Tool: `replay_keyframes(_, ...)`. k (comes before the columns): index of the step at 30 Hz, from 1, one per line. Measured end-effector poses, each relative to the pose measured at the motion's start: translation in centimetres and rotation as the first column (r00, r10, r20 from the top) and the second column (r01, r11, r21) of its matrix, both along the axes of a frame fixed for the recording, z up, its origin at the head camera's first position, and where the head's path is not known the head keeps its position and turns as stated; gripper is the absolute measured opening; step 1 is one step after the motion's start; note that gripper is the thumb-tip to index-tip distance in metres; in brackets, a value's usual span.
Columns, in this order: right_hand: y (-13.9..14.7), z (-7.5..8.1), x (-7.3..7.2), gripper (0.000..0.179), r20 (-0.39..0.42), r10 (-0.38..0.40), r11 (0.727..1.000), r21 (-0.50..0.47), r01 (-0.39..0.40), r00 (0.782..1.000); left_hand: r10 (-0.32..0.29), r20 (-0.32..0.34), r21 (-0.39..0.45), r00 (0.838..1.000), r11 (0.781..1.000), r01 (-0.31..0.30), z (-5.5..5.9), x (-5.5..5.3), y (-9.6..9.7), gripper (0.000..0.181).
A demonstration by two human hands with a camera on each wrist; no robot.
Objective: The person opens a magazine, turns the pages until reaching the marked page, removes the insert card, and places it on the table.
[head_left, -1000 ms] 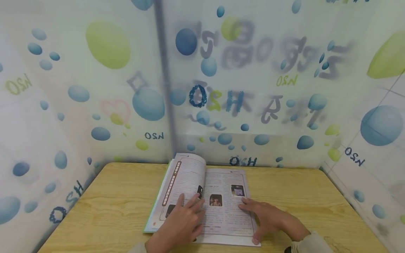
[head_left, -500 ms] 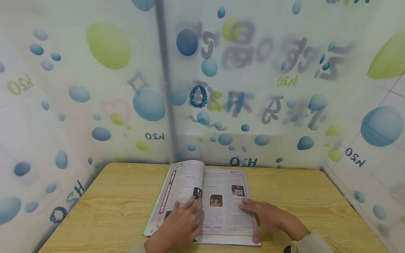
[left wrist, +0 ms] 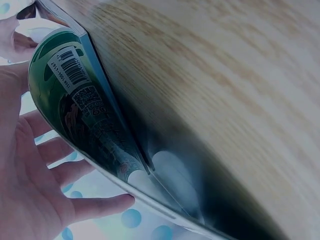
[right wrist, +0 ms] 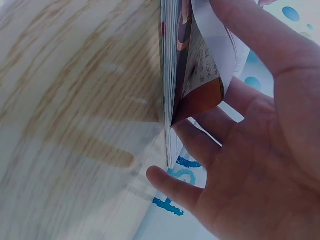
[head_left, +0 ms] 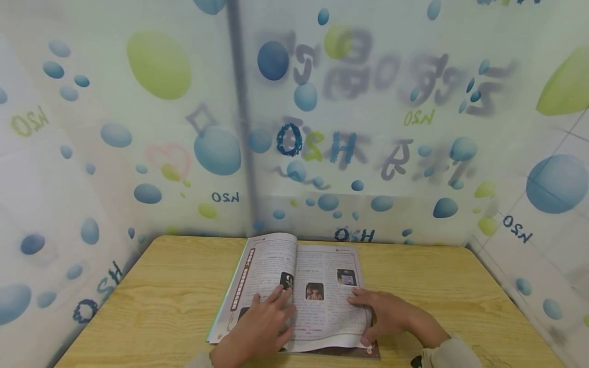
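Observation:
An open magazine [head_left: 317, 317] lies on the wooden table, with printed text and small photos on its pages. My left hand [head_left: 264, 322] rests on its left page near the fold, fingers spread. In the left wrist view, the left side bows up and shows a green cover [left wrist: 75, 85] with a barcode, the left hand [left wrist: 45, 170] along its outer side. At the lower right corner, my right hand [head_left: 391, 317] holds the edge of the right page [head_left: 340, 327] between thumb and fingers. That corner curls up, showing a dark page [head_left: 345, 351] below.
The wooden table [head_left: 161, 291] extends on both sides of the magazine. Behind it and at both sides hang pale curtains [head_left: 359, 112] printed with blue and green drops and mirrored lettering.
The left part of the magazine has lowered and flattened under my left hand. At the lower right, my right thumb has moved slightly inward and the page corner has lifted, exposing a dark page.

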State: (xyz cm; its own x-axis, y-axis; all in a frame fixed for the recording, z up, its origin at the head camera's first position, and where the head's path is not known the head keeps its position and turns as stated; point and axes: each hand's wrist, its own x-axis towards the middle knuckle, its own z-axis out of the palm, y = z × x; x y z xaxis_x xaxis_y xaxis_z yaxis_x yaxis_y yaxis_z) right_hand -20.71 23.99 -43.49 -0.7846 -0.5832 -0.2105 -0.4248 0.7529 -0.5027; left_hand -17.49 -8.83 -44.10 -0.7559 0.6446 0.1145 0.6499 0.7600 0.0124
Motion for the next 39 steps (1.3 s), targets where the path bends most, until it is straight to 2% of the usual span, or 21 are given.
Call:
replay_keyframes(7,-0.1,0.1,-0.1,0.085,0.015,-0.017,1.0,-0.014,0.017,1.0,0.02,0.013,0.012,1.0,1.0,-0.02,0.1,0.0,0.1,0.038)
replay_keyframes(15,-0.3,0.2,-0.3,0.077,0.009,-0.022,0.999,-0.039,0.022,1.0,0.061,-0.035,-0.035,0.998,0.997,-0.062,-0.1,0.0,0.9,0.08)
replay_keyframes(19,-0.4,0.0,-0.3,0.08,-0.006,-0.028,0.999,-0.034,0.028,1.0,0.059,-0.05,-0.073,0.997,0.995,-0.062,-0.1,0.1,1.1,0.089)
replay_keyframes(28,-0.6,0.0,-0.4,0.078,0.004,-0.049,0.998,-0.044,0.049,0.999,0.029,-0.093,-0.109,0.995,0.993,-0.039,0.0,0.2,1.0,0.083)
replay_keyframes(34,-0.4,0.1,-0.6,0.08,-0.005,-0.02,0.997,-0.072,0.02,1.0,0.018,-0.136,-0.11,0.99,0.993,-0.033,0.0,0.1,1.0,0.07)
replay_keyframes(35,-0.4,0.1,-0.7,0.08,-0.004,-0.014,0.997,-0.082,0.014,1.0,0.009,-0.15,-0.107,0.989,0.994,-0.025,-0.1,0.0,0.9,0.068)
replay_keyframes(39,-0.2,0.0,-0.9,0.079,0.02,-0.022,0.994,-0.107,0.024,1.0,-0.04,-0.129,-0.053,0.991,0.998,0.034,-0.2,-0.2,0.8,0.069)
